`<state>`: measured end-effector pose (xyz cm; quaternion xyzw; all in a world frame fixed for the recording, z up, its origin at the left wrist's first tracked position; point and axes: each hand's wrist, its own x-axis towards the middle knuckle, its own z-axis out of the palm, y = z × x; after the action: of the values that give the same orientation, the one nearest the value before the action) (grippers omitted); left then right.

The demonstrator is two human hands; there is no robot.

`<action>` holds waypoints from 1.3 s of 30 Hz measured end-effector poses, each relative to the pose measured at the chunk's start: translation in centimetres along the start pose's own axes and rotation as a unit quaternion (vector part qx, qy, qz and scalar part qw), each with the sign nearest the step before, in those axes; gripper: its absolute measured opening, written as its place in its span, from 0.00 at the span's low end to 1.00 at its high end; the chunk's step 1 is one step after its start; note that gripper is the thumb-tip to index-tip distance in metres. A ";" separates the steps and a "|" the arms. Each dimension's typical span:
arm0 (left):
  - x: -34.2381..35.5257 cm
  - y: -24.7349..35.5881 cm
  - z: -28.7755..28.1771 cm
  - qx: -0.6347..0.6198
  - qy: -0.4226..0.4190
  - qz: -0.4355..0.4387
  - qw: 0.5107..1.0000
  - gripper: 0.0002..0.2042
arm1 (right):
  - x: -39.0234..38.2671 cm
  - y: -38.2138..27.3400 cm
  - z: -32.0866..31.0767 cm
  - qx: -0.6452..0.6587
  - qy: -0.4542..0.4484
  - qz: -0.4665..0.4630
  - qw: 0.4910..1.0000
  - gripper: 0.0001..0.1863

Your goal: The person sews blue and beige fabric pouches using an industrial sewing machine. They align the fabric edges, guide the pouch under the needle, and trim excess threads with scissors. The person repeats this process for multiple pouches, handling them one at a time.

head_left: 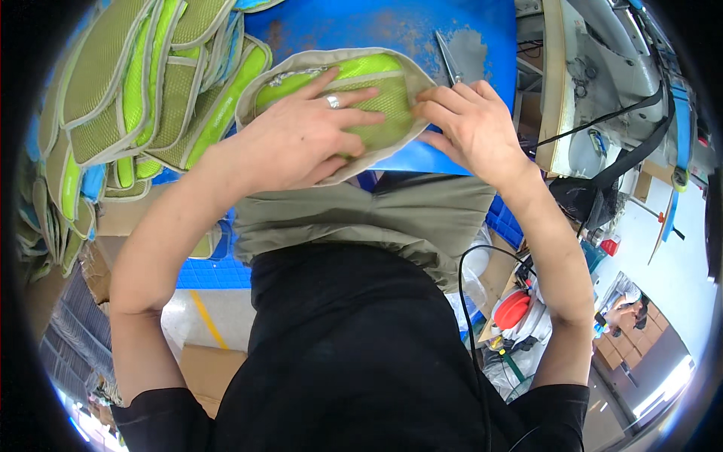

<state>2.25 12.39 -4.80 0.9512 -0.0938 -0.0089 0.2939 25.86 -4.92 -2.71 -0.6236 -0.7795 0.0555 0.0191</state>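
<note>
An oval fabric piece [376, 134] of olive and lime green mesh with beige edging lies before me at the near edge of the blue tabletop. Its kind is not clear; it looks like a shallow pouch. My left hand [312, 128], with a ring on one finger, rests across it, fingers spread over the mesh. My right hand [471, 124] pinches its right rim between thumb and fingers. A pointed metal tool, like scissors or tweezers [447, 57], lies just beyond my right hand, which hides its lower end.
Many similar green mesh pieces [98, 83] are heaped at the left. The blue tabletop [339, 26] is worn in patches. A sewing machine [614, 45] stands at the right with a black strap [640, 143] nearby. A black cable [468, 316] hangs beside my body.
</note>
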 end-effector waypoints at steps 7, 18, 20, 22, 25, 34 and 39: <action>0.0 0.5 0.0 0.031 0.025 -0.006 0.999 0.08 | -0.9 -0.6 0.5 0.009 0.044 0.028 0.999 0.17; -8.4 4.1 0.9 -0.101 0.458 -0.416 0.779 0.11 | -1.1 -3.2 -1.6 0.094 0.092 0.048 0.990 0.24; -9.3 3.7 2.1 -0.182 0.473 -0.432 0.746 0.11 | -0.6 -4.7 -1.8 0.115 0.106 0.034 0.987 0.24; -8.8 4.1 2.3 -0.220 0.472 -0.440 0.731 0.12 | -0.6 -5.7 -2.0 0.128 0.097 0.023 0.987 0.22; -9.4 3.9 2.2 -0.214 0.462 -0.420 0.751 0.13 | 0.2 -6.9 -1.8 0.150 0.092 0.011 0.984 0.20; -8.8 3.7 -0.7 0.017 0.161 -0.217 0.963 0.13 | -0.4 -6.7 -0.2 0.145 0.095 0.050 0.984 0.13; -7.0 4.7 -4.0 -0.147 0.199 -0.202 0.948 0.08 | -1.2 -6.4 -2.7 0.172 0.176 0.097 0.964 0.11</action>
<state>-5.19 12.09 0.89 0.8791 0.1626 0.1080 0.4349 20.19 -7.34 0.68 -0.6838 -0.6780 0.0795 0.2577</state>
